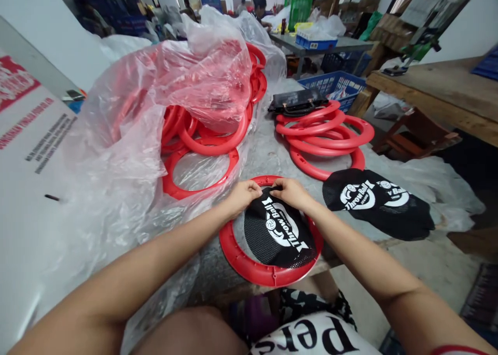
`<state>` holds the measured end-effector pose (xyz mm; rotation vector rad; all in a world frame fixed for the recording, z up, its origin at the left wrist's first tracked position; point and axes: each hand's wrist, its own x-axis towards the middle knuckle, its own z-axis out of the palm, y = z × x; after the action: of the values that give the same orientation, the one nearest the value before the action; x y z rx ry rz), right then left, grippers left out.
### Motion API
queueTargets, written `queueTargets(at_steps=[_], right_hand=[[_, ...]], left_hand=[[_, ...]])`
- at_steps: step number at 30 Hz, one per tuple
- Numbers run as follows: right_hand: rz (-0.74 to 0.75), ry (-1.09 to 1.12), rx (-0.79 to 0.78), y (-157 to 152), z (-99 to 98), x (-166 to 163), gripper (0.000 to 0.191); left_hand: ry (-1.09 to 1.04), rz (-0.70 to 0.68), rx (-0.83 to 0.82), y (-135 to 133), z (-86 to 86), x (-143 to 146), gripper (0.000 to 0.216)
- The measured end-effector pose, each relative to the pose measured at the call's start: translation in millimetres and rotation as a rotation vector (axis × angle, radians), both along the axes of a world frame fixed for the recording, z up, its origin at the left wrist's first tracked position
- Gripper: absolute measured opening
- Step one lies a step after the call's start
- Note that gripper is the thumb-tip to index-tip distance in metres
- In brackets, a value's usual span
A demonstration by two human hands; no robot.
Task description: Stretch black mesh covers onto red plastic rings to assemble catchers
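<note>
Right in front of me a red plastic ring lies at the table's near edge. A round black mesh net with white "Throw Ball" print lies over its opening. At the ring's far side, my left hand pinches the net's upper edge with thumb and forefinger. Close beside it, my right hand is closed on the same edge, fingertips pressed together. The net's lower part hangs loose inside the ring, and the exact grip under the fingers is hidden.
More red rings sit under clear plastic sheeting at left. Another ring stack stands at right, with a black bag behind it. Printed black nets lie at the right edge. A blue crate stands beyond; people work far back.
</note>
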<state>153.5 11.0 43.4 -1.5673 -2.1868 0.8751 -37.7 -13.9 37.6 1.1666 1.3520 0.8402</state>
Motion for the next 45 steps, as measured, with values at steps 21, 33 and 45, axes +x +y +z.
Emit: queueTargets(at_steps=[21,33,45], right_hand=[[-0.086,-0.137,0.171,36,-27.8,-19,0.016],[-0.108,-0.081,0.145,34,-27.7,-18,0.017],[-0.114,-0.149,0.172,30,-25.9,-22,0.022]], left_hand=[[0.988,-0.066,0.419,35,-15.8,3,0.013],[0.734,-0.009,0.301,43,-22.1,5,0.010],[0.810,0.078,0.337,38,-28.1,8,0.016]])
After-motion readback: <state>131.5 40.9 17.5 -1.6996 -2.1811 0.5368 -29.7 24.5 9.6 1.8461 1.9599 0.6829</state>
